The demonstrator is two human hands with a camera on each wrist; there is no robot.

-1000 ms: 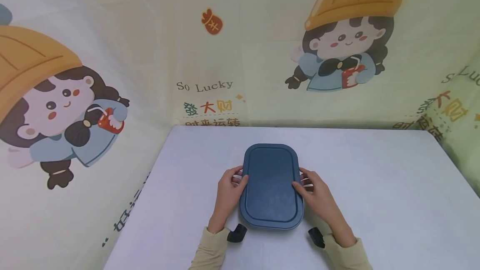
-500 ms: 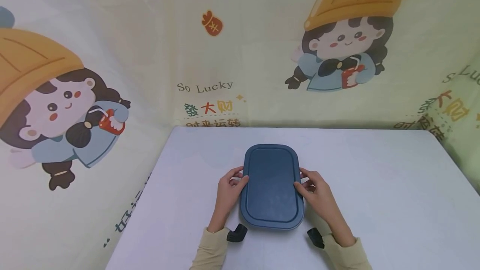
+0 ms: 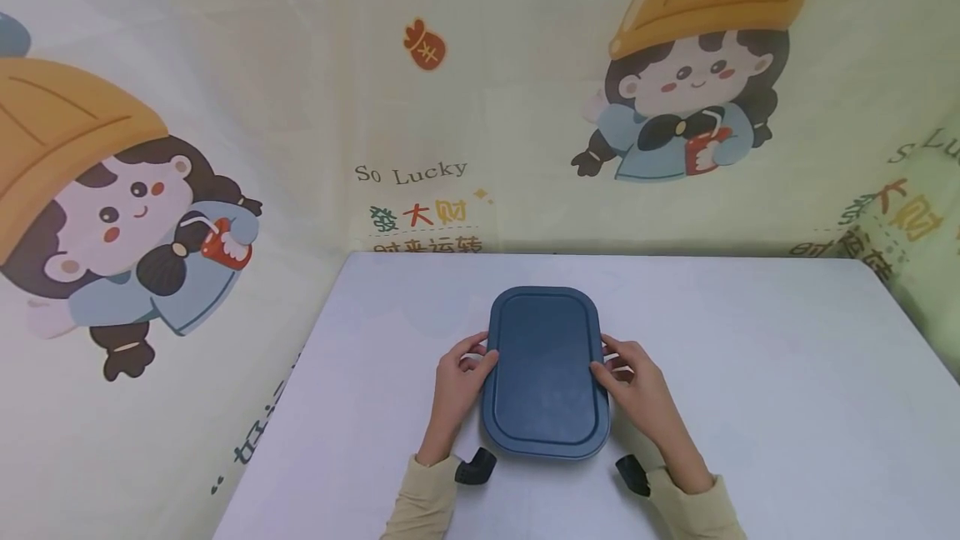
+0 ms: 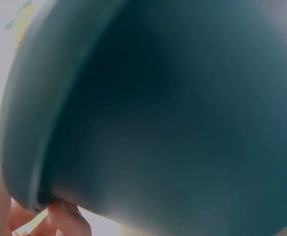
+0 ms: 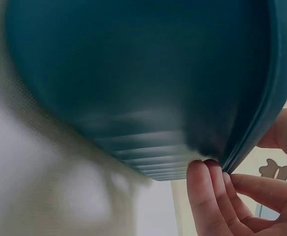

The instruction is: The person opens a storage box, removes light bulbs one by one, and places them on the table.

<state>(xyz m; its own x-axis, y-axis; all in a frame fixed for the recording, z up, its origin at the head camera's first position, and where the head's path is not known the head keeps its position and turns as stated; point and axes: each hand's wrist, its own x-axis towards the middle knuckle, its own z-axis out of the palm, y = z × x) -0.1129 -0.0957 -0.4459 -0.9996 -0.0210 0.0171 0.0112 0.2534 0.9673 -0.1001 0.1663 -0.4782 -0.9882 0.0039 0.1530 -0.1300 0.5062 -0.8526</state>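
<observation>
A dark blue rectangular food container (image 3: 547, 373) with a rounded lid lies lengthwise before me in the head view. My left hand (image 3: 461, 382) grips its left edge, thumb on the lid and the other fingers curled below the rim. On the opposite edge my right hand (image 3: 633, 386) does the same, a little lower along the side. Close up, the container wall (image 4: 182, 123) fills the left wrist view, where left fingertips (image 4: 69, 219) tuck under the rim. The right wrist view shows right fingers (image 5: 202, 191) against the ribbed wall beneath the rim. The container's contents are hidden by the lid.
The container is over a white table (image 3: 750, 373). Behind and to the left hangs a cream cloth (image 3: 525, 123) printed with cartoon figures and lettering. A black wrist mount (image 3: 476, 467) juts from the left sleeve, and another black mount (image 3: 633, 474) from the right.
The container and the right hand's thumb have shifted very slightly to the right in the head view. Both hands keep their hold.
</observation>
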